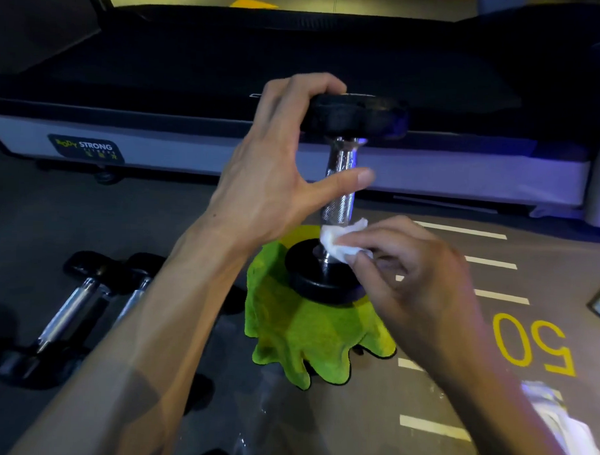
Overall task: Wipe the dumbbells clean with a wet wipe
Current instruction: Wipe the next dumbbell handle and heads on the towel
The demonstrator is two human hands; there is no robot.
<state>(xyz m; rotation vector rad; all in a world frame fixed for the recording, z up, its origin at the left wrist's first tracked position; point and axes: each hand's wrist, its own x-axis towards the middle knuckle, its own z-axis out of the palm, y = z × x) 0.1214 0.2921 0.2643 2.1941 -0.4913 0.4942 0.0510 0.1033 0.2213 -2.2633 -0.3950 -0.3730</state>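
Dumbbell (pixel 341 181) upright between left hand (pixel 273 178) and wipe (pixel 339 242)

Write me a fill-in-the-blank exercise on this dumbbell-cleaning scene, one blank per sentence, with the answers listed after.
1. The dumbbell being cleaned stands ____ on its lower head.
2. The left hand grips the dumbbell's ____ head.
3. The right hand pinches a white wet wipe against the lower end of the ____ handle.
4. The dumbbell rests on a ____ cloth spread on the floor.

Missing words: upright; top; chrome; green
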